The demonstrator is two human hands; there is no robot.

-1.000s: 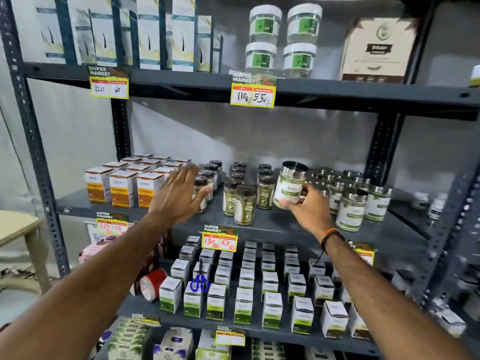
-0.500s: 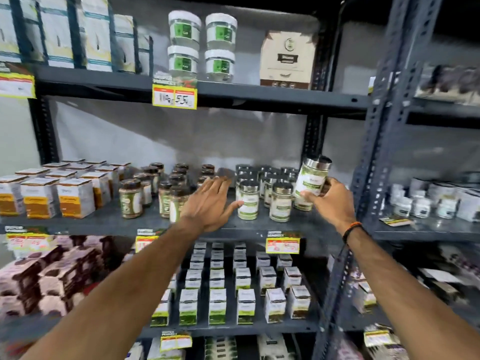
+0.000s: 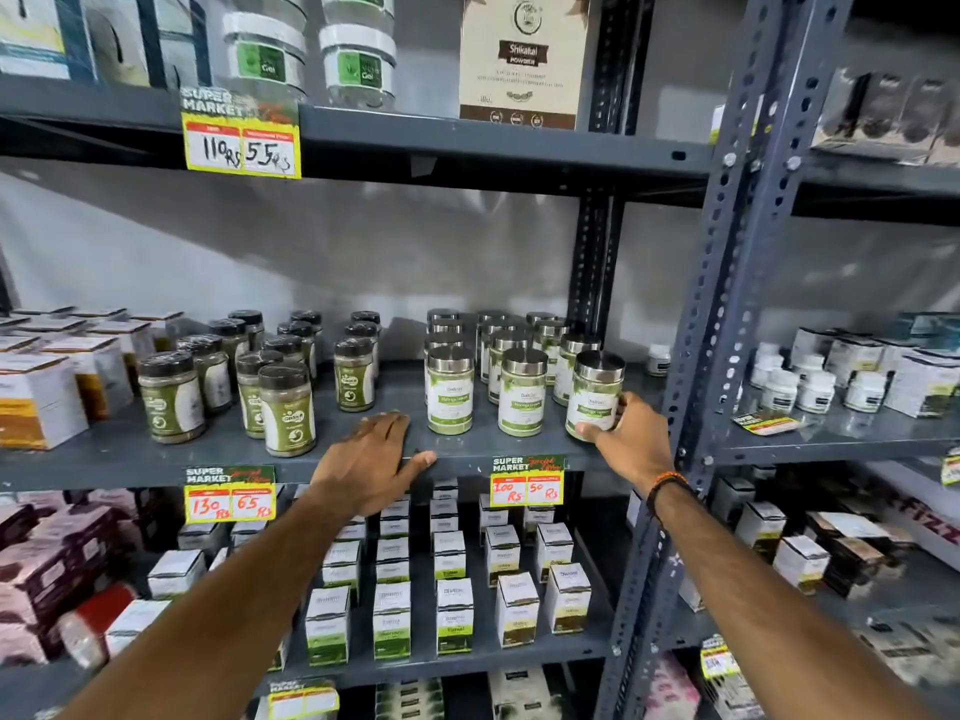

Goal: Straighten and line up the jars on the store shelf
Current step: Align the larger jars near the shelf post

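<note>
Several steel-lidded jars with green-and-white labels (image 3: 449,389) stand in rows on the grey middle shelf (image 3: 130,454). My right hand (image 3: 626,436) grips the front right steel-lidded jar (image 3: 595,392), which stands at the shelf's front edge, slightly tilted. To the left stand several black-lidded jars of green powder (image 3: 287,407) in loose rows. My left hand (image 3: 371,462) rests flat on the shelf's front edge between the two groups, fingers spread, holding nothing.
White and orange boxes (image 3: 39,397) fill the shelf's left end. A grey upright post (image 3: 727,283) rises just right of my right hand. Small white bottles (image 3: 815,389) sit on the neighbouring shelf. Price tags (image 3: 527,485) hang on the shelf edge; small boxes (image 3: 454,621) fill the shelf below.
My right hand has brought the steel-lidded jar down from the air onto the shelf's front right. My left hand has dropped onto the shelf edge. The view has come closer.
</note>
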